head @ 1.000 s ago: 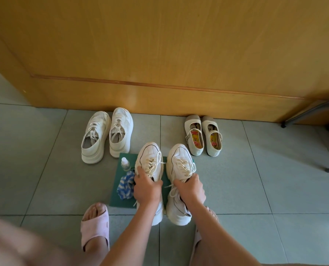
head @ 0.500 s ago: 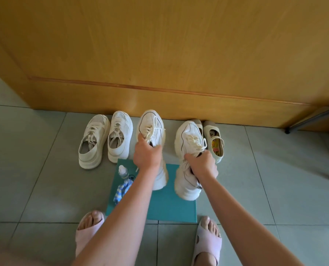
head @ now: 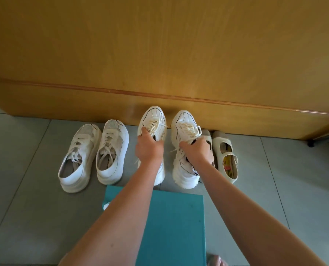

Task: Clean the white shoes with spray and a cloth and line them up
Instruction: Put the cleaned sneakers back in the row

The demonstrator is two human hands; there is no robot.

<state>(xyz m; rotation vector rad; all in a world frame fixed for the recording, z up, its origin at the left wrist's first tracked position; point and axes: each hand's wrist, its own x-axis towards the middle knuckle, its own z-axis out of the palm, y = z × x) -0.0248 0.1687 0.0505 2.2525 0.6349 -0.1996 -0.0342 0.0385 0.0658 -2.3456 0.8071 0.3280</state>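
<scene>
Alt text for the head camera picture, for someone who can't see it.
The left hand grips one white sneaker and the right hand its mate, toes toward a wooden cabinet, between another white pair and beige strap shoes. A teal mat lies nearer on grey tiles.

A yellow-brown wooden panel [head: 159,54] with a horizontal ridge [head: 110,91] stands on grey floor tiles [head: 25,198].

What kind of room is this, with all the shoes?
Likely a home, perhaps an entryway: a grey tiled floor, a big wooden panel, maybe a wardrobe or door, and pairs of white shoes lined along its base.
</scene>
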